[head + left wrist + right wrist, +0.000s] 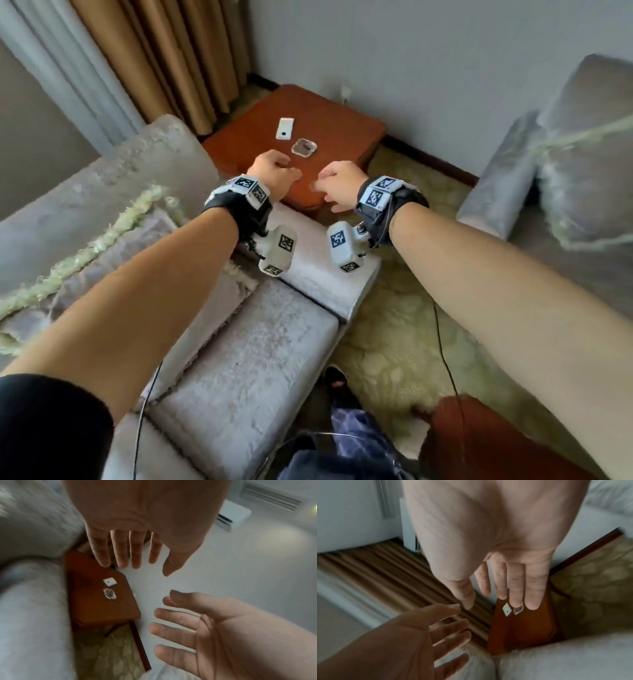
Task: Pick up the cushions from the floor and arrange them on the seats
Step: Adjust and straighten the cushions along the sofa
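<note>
While both arms are stretched forward above the grey sofa, the left hand and the right hand are held side by side, apart, over the near edge of the brown wooden table. Nothing is held by either hand. In the wrist views the fingers of the left hand are seen straight and slightly spread, and the fingers of the right hand are likewise extended and relaxed, palms facing each other.

One fringed grey cushion is seen lying on the sofa seat at about 9 o'clock from the hands, its pale green fringe running along its upper edge. Another fringed grey cushion is propped on the second sofa at about 3 o'clock, leaning against its backrest. Whether any cushion lies on the floor cannot be told.

On the table, at 12 o'clock from the hands, a white phone is laid flat, and just beside it a clear glass ashtray is placed. A patterned yellowish carpet is spread over the floor at 5 o'clock, and brown curtains are hung at 11 o'clock.
</note>
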Available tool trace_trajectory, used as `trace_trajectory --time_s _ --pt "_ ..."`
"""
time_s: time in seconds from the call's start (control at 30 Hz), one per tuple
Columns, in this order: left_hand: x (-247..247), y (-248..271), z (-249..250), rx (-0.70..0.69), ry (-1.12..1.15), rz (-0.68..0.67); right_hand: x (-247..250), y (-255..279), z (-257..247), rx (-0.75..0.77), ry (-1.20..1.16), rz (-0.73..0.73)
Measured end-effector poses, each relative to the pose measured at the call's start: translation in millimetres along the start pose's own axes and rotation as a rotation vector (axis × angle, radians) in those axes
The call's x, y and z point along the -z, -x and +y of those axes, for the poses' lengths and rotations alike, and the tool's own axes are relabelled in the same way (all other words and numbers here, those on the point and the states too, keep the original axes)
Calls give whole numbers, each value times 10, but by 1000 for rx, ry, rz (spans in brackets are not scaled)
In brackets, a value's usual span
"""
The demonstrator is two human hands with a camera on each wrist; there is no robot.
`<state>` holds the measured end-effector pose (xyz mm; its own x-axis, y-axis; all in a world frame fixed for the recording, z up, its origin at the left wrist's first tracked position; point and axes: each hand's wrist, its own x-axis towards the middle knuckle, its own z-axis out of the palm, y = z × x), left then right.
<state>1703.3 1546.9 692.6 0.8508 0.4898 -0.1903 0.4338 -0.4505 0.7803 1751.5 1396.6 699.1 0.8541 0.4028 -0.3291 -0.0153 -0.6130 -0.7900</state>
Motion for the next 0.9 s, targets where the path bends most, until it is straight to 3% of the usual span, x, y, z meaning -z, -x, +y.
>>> trace_trajectory --time_s 0.27,0.53,0.73,0.9 --pt "-2295 518 1814 -340 -103 -434 2094 1044 1657 -273 -145 435" --pt "-4452 1295 3279 -537 -111 -775 3878 2026 3170 -485 -366 829" --pt "-5338 1446 3987 -584 -136 -902 4739 2260 3823 -574 -558 934" --pt "-5840 1246 4344 -583 -188 -920 5143 2049 4174 -567 -605 964"
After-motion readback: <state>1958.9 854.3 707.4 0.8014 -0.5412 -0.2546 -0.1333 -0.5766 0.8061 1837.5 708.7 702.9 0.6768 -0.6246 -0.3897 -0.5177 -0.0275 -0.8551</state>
